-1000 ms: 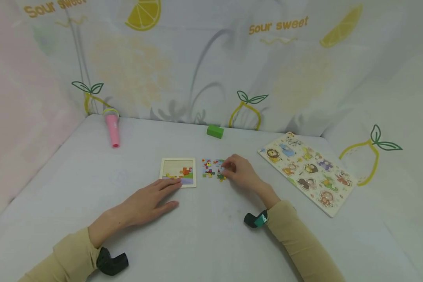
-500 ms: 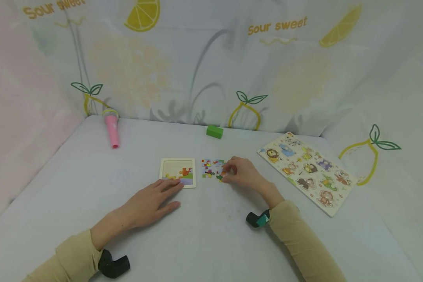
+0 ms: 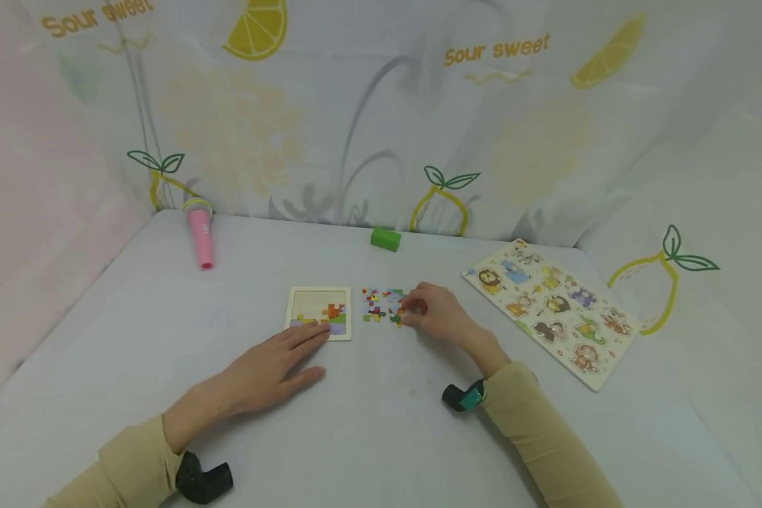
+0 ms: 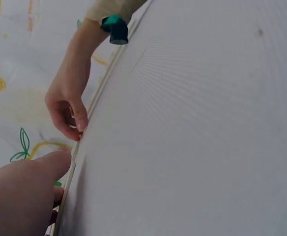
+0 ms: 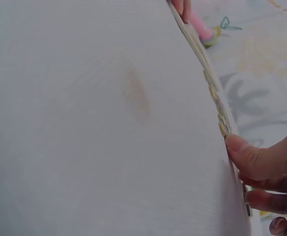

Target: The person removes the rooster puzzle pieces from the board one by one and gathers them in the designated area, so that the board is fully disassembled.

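Note:
A small square puzzle tray (image 3: 348,310) with a pale wooden rim holds some jigsaw pieces (image 3: 333,311) along its lower part. Across its lower left edge rests my left hand (image 3: 273,367), fingers stretched and thumb apart on the tabletop. Several loose jigsaw pieces (image 3: 374,305) lie in two columns just right of the tray. My right hand (image 3: 441,314) is at the right column, thumb and curled forefinger pinching a jigsaw piece (image 3: 396,315) by its edge. In the right wrist view, the thumb (image 5: 246,155) lies against the row of pieces, seen edge-on.
A green block (image 3: 386,239) stands near the back edge of the white table (image 3: 241,451). At back left lies a pink toy microphone (image 3: 202,236). On the right is a large animal puzzle board (image 3: 555,310), close to the right forearm. A printed cloth hangs behind.
My right hand has shifted very slightly to the right, still at the right column of pieces. My left hand stays on the tray. The whole head view has drifted a little.

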Demonstrator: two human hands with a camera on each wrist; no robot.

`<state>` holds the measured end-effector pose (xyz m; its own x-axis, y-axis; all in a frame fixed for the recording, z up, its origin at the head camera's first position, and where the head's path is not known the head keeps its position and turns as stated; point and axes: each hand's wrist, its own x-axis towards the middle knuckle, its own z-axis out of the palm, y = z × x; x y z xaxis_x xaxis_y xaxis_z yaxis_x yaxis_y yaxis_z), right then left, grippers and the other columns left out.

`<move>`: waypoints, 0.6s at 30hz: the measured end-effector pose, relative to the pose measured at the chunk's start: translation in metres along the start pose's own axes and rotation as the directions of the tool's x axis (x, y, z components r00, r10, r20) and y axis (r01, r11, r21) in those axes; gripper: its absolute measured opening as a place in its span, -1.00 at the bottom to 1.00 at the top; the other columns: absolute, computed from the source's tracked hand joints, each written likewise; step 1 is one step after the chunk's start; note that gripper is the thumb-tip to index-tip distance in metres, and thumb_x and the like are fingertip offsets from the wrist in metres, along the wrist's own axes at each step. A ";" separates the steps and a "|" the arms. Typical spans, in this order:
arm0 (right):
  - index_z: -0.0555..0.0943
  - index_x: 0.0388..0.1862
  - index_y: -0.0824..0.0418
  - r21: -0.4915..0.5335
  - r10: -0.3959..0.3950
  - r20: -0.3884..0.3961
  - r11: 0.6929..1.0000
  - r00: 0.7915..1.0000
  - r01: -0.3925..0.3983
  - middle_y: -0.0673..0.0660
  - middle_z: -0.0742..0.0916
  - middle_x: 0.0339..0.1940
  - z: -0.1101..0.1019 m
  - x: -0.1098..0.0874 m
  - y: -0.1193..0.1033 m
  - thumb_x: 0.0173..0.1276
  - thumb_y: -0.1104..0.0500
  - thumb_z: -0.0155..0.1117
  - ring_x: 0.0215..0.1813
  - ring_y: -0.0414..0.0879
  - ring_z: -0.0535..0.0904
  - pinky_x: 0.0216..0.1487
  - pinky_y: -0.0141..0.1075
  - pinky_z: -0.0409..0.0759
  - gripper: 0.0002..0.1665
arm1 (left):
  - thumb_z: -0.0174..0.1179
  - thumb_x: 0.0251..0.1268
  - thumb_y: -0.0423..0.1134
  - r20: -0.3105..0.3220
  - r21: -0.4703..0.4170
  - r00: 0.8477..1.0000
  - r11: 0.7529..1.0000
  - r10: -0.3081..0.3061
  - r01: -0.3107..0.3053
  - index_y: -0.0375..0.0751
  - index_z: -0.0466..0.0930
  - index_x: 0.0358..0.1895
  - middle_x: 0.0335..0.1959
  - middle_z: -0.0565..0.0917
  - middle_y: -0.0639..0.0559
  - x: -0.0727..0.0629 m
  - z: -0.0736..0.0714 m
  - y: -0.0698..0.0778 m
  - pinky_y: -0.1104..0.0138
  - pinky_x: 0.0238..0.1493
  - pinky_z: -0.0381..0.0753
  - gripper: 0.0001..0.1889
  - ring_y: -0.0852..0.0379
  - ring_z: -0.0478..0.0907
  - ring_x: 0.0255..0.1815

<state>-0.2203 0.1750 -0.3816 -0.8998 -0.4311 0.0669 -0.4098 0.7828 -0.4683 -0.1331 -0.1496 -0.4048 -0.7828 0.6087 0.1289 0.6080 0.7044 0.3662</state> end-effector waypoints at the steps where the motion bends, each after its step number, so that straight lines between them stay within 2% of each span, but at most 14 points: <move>1: 0.74 -0.13 0.22 -0.004 -0.001 0.000 1.000 1.000 0.001 0.03 0.64 -0.30 0.000 0.000 0.000 0.23 0.13 0.51 -0.34 -0.15 0.41 -0.28 -0.34 0.36 -0.73 | -0.01 0.50 0.22 0.004 -0.006 1.000 1.000 0.000 0.000 -0.06 0.24 0.54 0.56 0.26 0.06 0.000 0.000 0.000 -0.04 0.49 0.24 -0.31 -0.07 0.19 0.56; 11: 0.73 -0.14 0.22 -0.019 0.001 0.006 1.000 1.000 -0.001 0.04 0.64 -0.29 -0.001 -0.001 -0.001 0.25 0.13 0.50 -0.31 -0.13 0.42 -0.25 -0.33 0.36 -0.74 | -0.05 0.48 0.29 0.067 -0.029 0.998 1.000 -0.002 0.004 0.01 0.14 0.59 0.60 0.16 0.12 0.000 -0.003 -0.003 -0.02 0.56 0.09 -0.25 -0.02 0.06 0.62; 18: 0.74 -0.14 0.23 -0.013 -0.009 -0.003 1.000 1.000 0.009 0.04 0.64 -0.31 -0.002 -0.001 -0.002 0.24 0.14 0.50 -0.33 -0.14 0.41 -0.28 -0.33 0.35 -0.74 | -0.06 0.45 0.33 0.078 -0.034 0.997 0.999 -0.004 0.007 0.01 0.14 0.59 0.61 0.15 0.14 0.000 -0.004 -0.003 -0.02 0.56 0.09 -0.22 -0.01 0.04 0.62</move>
<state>-0.2183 0.1746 -0.3792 -0.8965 -0.4369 0.0740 -0.4200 0.7847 -0.4559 -0.1350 -0.1531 -0.4026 -0.7727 0.6324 0.0547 0.5975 0.6957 0.3987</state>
